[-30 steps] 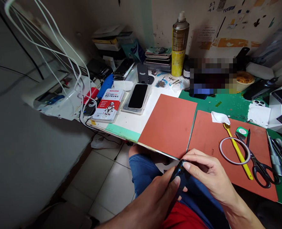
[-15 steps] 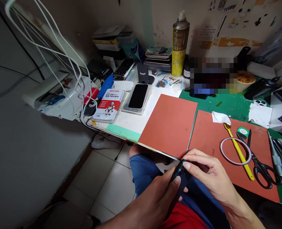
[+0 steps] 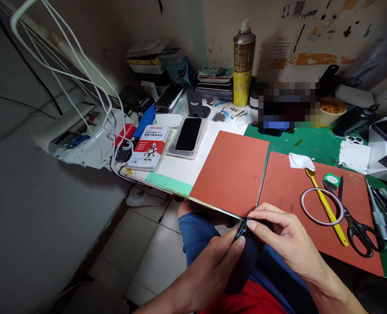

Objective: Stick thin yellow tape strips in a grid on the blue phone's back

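My landmark is the mat [image 3: 231, 172], a flat, matte, brick-red rectangle. Beyond its far edge stands the can [image 3: 243, 80], a metal cylinder, yellow lower down. By the mat's near right corner I have the left hand [image 3: 221, 257], wrapped round the dark phone [image 3: 244, 231], and the right hand [image 3: 285, 233], thumb and fingers pinching the phone's top end. That phone is tilted, smooth and glossy-edged, partly hidden from me. Right of the mat lie the loop-handled scissors [image 3: 353, 222], the slim yellow brush [image 3: 327, 207] and the thin pale ring [image 3: 302, 206], crossing the brush.
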`<state>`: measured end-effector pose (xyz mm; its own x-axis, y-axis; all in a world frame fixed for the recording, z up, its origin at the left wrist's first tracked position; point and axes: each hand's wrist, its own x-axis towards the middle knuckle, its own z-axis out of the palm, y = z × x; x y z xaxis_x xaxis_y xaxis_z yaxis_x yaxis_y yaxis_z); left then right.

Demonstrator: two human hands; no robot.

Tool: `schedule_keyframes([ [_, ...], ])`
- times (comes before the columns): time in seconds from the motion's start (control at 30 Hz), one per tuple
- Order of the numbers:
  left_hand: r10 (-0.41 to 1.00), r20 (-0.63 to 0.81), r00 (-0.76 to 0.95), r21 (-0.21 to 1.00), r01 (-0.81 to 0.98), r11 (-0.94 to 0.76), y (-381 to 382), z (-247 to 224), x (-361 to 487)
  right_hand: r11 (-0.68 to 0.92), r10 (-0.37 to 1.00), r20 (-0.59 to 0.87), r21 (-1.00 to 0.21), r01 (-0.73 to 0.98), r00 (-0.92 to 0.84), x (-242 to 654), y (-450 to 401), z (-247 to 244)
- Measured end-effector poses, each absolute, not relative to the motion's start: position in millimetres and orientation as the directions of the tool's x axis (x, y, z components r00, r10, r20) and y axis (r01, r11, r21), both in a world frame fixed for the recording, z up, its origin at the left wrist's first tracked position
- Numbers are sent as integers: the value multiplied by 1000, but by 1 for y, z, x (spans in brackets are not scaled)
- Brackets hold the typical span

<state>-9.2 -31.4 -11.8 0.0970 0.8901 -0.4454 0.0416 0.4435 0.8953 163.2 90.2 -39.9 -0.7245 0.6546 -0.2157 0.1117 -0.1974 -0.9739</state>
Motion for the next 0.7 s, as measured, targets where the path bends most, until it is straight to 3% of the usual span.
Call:
schedule_keyframes([
  [0.27,870,-490,51,866,-86,493,-32,-18,-13,-173,651,-229,-973,151,-724,175,92,-43],
  [0.4,853,-516,77,824,-228,519,-25,-16,-11,-124,767,-200,-978,165,-610,183,87,-44],
  [0.53,831,-556,1,805,-250,538,-15,-17,-9,151,906,7,-939,309,-423,208,84,-44],
  [0.7,771,-540,-337,838,-300,456,20,-24,-28,492,869,327,-642,588,-371,252,93,-46],
])
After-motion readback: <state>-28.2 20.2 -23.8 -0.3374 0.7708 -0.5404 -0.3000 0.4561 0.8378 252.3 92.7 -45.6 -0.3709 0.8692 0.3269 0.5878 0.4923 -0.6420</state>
